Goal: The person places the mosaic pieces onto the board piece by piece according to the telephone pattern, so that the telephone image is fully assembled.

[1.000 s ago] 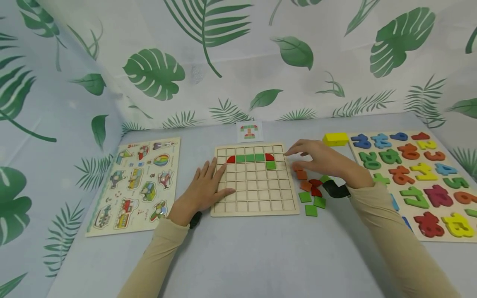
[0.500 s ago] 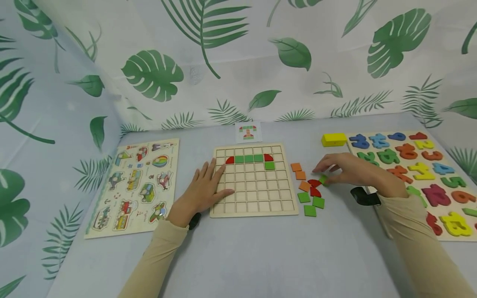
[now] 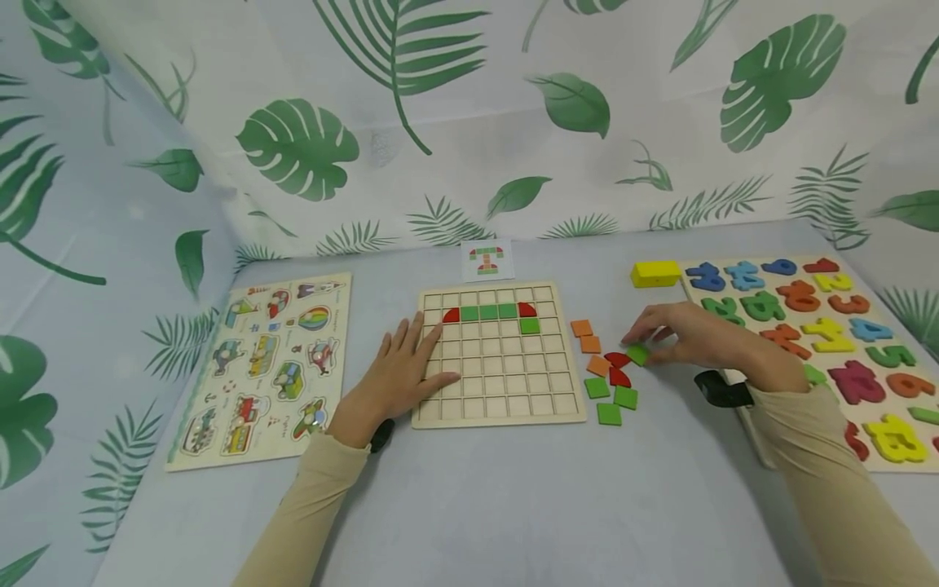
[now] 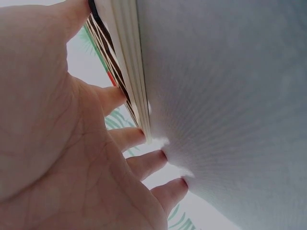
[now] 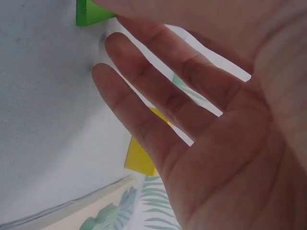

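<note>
Resting our outstretched left hand (image 3: 394,377) on the grid board (image 3: 499,422), likely to steady it, we pinch a green tile (image 3: 637,355) with our right hand (image 3: 688,333). Between them, the board's cells (image 3: 496,385) hold two red pieces (image 3: 451,315) and four green squares (image 3: 488,312); loose tiles (image 3: 609,414) lie beside the right hand, presumably for reach.

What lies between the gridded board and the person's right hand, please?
In the head view, three orange squares and two red pieces lie there, with a green square at the right hand.
</note>
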`<state>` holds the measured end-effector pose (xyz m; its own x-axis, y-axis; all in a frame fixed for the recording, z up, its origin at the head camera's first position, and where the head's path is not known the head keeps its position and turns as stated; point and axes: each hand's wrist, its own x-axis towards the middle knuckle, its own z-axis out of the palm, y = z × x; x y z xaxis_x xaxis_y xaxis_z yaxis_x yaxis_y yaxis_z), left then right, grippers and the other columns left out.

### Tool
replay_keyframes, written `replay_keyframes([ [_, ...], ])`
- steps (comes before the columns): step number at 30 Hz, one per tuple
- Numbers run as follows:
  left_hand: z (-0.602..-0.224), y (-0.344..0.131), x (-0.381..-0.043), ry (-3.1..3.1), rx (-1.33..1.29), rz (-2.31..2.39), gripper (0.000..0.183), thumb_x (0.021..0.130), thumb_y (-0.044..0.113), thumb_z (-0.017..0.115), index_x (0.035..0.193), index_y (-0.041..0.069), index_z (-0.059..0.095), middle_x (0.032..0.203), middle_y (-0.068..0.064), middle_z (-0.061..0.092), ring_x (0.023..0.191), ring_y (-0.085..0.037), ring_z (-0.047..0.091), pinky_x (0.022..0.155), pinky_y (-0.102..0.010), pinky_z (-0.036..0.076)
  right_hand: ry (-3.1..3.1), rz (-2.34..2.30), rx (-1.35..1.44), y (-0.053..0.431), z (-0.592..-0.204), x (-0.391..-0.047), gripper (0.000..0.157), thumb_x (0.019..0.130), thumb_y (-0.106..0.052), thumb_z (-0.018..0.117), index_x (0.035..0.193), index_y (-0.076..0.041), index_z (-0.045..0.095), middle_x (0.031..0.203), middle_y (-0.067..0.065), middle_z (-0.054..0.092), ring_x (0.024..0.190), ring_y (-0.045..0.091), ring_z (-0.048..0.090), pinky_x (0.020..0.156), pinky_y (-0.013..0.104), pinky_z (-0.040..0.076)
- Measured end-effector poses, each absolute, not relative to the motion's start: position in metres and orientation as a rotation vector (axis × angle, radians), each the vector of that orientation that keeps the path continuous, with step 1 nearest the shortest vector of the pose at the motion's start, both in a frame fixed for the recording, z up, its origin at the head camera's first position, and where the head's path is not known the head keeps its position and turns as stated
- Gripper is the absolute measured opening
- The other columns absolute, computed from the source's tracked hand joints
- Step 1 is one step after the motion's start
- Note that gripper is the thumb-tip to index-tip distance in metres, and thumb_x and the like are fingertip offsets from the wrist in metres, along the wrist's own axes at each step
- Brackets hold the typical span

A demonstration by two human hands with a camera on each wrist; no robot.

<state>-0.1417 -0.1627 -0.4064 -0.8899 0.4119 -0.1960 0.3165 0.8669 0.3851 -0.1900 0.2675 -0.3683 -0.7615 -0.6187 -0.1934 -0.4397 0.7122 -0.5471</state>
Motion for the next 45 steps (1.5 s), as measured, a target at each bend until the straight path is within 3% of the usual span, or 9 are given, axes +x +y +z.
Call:
replay_keyframes([
  [11, -0.408, -0.163, -0.142, 2.774, 0.556, 0.506, 0.086, 0.107, 0.052, 0.055, 0.169, 0.007, 0.015, 0.173, -0.026, -0.002, 0.158, -0.048, -0.001, 0.125, -0.064, 0.004, 2.562, -0.676, -0.756, 0.267, -0.369, -0.191, 0.029, 0.08, 0.001, 0.088, 0.108, -0.001, 0.08, 0.105, 0.002, 0.073, 0.099, 0.028, 0.071, 0.09, 0.049, 0.059],
  [20, -0.409, -0.163, -0.143, 2.769, 0.563, 0.521, 0.088, 0.107, 0.053, 0.054, 0.169, 0.007, 0.013, 0.173, -0.026, -0.003, 0.158, -0.048, -0.002, 0.125, -0.064, 0.003, 2.519, -0.729, -0.639, 0.268, -0.368, -0.193, 0.026, 0.082, 0.002, 0.087, 0.106, 0.002, 0.077, 0.102, 0.003, 0.074, 0.09, 0.021, 0.067, 0.082, 0.036, 0.06],
  [35, -0.409, -0.164, -0.143, 2.77, 0.561, 0.502, 0.087, 0.107, 0.053, 0.054, 0.169, 0.006, 0.014, 0.172, -0.026, -0.003, 0.158, -0.048, -0.001, 0.126, -0.063, 0.004, 2.537, -0.767, -0.626, 0.265, -0.37, -0.193, 0.023, 0.081, -0.003, 0.089, 0.092, -0.007, 0.069, 0.09, -0.002, 0.068, 0.082, 0.016, 0.062, 0.075, 0.027, 0.058],
  [45, -0.41, -0.164, -0.144, 2.772, 0.565, 0.501, 0.088, 0.107, 0.053, 0.054, 0.169, 0.006, 0.012, 0.172, -0.027, -0.003, 0.158, -0.049, -0.001, 0.125, -0.064, 0.004, 2.647, -0.765, -0.754, 0.251, -0.357, -0.195, 0.021, 0.084, 0.004, 0.085, 0.086, -0.01, 0.07, 0.085, -0.003, 0.069, 0.08, 0.015, 0.064, 0.071, 0.026, 0.058],
])
